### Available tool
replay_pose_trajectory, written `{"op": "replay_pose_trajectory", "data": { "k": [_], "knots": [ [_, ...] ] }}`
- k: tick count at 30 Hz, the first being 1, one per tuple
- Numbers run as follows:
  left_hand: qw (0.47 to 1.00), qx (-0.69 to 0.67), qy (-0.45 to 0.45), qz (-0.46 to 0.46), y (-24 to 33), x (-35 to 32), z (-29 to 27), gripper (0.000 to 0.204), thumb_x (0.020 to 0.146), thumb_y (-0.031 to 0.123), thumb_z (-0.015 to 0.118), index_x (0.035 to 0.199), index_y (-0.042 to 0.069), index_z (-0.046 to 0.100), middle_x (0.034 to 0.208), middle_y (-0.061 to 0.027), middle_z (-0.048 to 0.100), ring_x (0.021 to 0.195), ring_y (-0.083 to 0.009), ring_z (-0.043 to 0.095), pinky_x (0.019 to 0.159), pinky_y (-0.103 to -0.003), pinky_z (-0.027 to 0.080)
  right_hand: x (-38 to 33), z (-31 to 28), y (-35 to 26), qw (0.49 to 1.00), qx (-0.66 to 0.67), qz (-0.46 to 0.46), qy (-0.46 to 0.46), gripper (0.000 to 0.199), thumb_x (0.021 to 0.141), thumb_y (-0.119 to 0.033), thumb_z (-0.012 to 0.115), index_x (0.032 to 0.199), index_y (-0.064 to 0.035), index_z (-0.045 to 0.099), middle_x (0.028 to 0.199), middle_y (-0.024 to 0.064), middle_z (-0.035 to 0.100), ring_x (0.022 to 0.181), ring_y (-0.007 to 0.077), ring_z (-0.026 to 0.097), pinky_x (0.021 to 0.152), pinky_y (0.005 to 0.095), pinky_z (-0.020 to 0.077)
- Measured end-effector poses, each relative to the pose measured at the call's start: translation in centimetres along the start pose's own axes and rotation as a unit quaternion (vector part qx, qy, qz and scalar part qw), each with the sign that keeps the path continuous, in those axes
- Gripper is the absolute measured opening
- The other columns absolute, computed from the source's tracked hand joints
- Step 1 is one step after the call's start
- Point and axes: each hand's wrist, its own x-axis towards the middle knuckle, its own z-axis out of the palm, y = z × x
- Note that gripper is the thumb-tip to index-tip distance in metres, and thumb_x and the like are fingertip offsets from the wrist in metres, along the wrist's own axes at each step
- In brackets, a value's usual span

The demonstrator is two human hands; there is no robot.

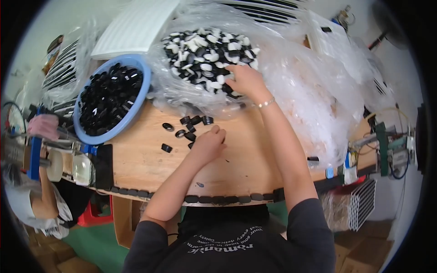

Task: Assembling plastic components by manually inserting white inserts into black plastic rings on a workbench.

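Note:
My right hand point(247, 83) reaches to the near right side of a heap of small black and white oval caps point(205, 67) in a clear plastic bag. Its thumb and forefinger are apart at the pieces. Low over the wooden table, my left hand point(209, 144) has its fingers curled in; what they hold, if anything, is hidden. Just beyond and left of it lie several loose black round parts point(190, 128), some showing a ring-like rim. A blue basin point(146, 76) full of shiny black parts point(109, 100) stands farther left, tilted in view.
Crumpled clear plastic point(302, 102) spreads over the table's right side. White foam sheets point(136, 29) stand at the back. Bench devices sit at the left and right point(384, 148) ends. Dark pads point(218, 199) line the front edge. Another person's arm point(44, 193) shows at far left.

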Motion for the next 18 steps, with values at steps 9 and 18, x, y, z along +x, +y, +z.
{"op": "replay_pose_trajectory", "data": {
  "k": [9, 18],
  "knots": [
    [1.000, -0.001, -0.022, 0.011, 1.1, -0.3, -0.4, 0.017, 0.077, 0.010, 0.066, 0.085, 0.002, 0.054, 0.091, -0.0135, 0.055, 0.081, -0.0361, 0.059, 0.068, -0.043, 0.049, -14.7, -2.3, 11.1, 0.972, 0.189, 0.102, 0.095, 0.019, 0.083, -0.014, 0.066, 0.097, -0.0015, 0.068, 0.058, 0.0037, 0.057, 0.053, 0.0075, 0.048, 0.051, 0.0234, 0.0397],
    [0.992, -0.110, 0.003, 0.069, 2.3, 0.4, -0.2, 0.016, 0.077, 0.004, 0.065, 0.083, 0.001, 0.050, 0.082, -0.0163, 0.054, 0.072, -0.0355, 0.055, 0.062, -0.037, 0.045, -15.3, -3.9, 22.2, 0.983, 0.050, 0.146, 0.101, 0.018, 0.080, -0.014, 0.063, 0.093, -0.0035, 0.070, 0.078, 0.0162, 0.067, 0.074, 0.0300, 0.066, 0.067, 0.0354, 0.0514]
  ]
}}
